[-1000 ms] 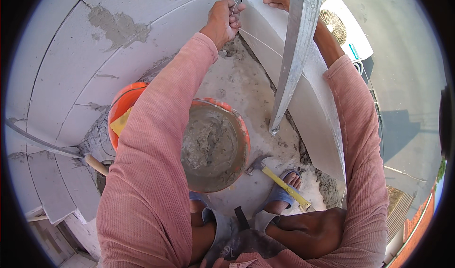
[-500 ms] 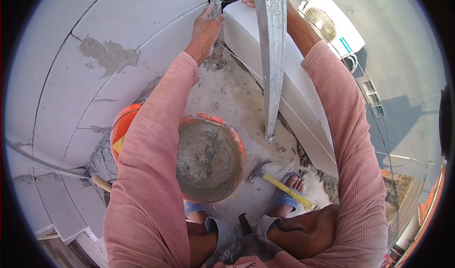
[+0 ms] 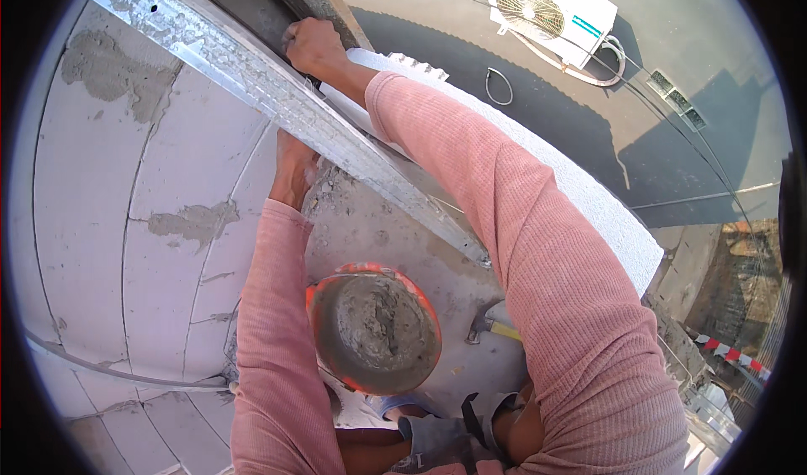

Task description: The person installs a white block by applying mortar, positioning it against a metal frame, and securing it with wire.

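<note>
A long galvanized metal channel [image 3: 277, 105] slants across the view from the upper left to the middle. Behind it reaches my left hand [image 3: 294, 168], close to the block wall [image 3: 202, 130]; the channel hides its fingers. Beyond the channel, my right hand [image 3: 315, 48] is closed, knuckles up, at a dark frame [image 3: 336, 13] near the end of a white block [image 3: 580, 197]. What its curled fingers grip, if anything, is hidden. Below the hands stands an orange bucket [image 3: 437, 324] of wet grey mortar [image 3: 382, 319].
A hammer [image 3: 496, 327] with a yellow handle lies right of the bucket, partly behind my right arm. A grey hose [image 3: 126, 376] runs along the wall at left. Past the white block, an air conditioner unit [image 3: 551, 13] and cables [image 3: 702, 143] are on a lower level.
My view has turned, and the channel now slants across it. My left hand has gone from plain sight to behind the channel. My right hand shows more fully, at the frame.
</note>
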Demonstrator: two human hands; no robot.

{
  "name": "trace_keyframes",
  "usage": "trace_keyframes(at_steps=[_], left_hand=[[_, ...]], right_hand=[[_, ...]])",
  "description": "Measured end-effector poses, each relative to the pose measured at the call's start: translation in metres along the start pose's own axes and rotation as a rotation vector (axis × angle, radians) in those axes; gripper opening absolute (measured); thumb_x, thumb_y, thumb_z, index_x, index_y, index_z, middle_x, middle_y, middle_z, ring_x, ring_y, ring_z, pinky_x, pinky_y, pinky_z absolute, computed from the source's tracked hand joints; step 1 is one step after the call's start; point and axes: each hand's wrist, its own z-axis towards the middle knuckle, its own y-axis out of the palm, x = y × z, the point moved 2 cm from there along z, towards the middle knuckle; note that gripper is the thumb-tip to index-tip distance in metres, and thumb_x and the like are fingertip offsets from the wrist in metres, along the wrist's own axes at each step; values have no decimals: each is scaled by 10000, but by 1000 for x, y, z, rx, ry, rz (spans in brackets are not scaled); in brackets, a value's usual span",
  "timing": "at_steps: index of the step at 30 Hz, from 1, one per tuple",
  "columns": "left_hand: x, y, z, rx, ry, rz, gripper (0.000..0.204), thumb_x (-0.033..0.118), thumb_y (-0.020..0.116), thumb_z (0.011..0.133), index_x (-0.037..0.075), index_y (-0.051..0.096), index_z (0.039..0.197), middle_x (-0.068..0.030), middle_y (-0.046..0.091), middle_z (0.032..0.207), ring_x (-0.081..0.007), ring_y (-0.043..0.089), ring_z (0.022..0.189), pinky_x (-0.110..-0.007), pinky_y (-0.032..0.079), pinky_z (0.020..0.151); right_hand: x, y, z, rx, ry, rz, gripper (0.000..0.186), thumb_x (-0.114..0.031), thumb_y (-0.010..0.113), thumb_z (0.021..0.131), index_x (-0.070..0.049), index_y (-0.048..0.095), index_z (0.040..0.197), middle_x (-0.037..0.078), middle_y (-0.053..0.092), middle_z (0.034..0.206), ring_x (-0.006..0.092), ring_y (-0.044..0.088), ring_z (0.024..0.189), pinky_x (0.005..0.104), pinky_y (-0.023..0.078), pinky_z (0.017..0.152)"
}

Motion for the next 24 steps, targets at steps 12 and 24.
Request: trace_keyframes(at_steps=[12,24], left_hand=[[12,-4,-4,74,-22,90,723,66,527,1000,133,215,1649,32,510,840,-17,404,570,-197,324,453],[12,5,-7,60,-1,84,748,63,532,982,105,199,1650,3,545,936,-20,430,606,-208,347,474]], right_hand=[[36,35,42,-343,-100,141,375,-260,555,917,23,749,1068,271,700,1191,416,686,1119,435,556,963],[19,18,38,-519,-298,-110,421,-160,623,775,-166,768,1170,161,748,1097,312,681,1037,384,527,911]])
